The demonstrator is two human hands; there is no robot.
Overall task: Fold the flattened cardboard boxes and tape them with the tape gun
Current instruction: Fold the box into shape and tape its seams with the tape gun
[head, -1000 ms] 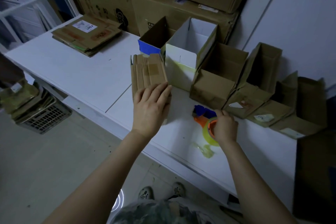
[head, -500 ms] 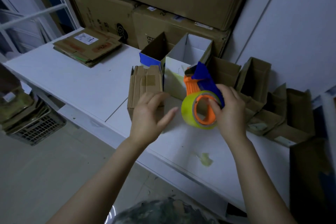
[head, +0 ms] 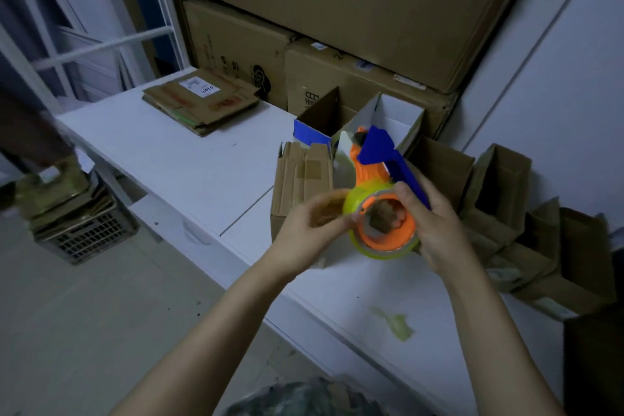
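I hold the tape gun (head: 374, 165), orange and blue with a yellow-green tape roll (head: 358, 203), up over the white table (head: 189, 162). My right hand (head: 435, 233) grips it from the right, thumb on the roll's orange hub. My left hand (head: 310, 230), blurred, has thumb and fingertips pinching at the roll's left edge. Just behind that hand a brown folded cardboard box (head: 297, 179) stands on the table with nothing touching it. A stack of flattened boxes (head: 199, 101) lies at the table's far left.
A white box (head: 401, 115) and a blue-edged box (head: 317, 118) stand open behind the tape gun. Several open brown boxes (head: 499, 186) line the right wall. Large cartons (head: 337, 10) are stacked behind. A tape scrap (head: 395, 326) lies near the front edge. A crate (head: 84, 236) sits on the floor.
My right hand lifted the tape gun off the table to chest height. My left hand let go of the brown box and came across to the tape roll.
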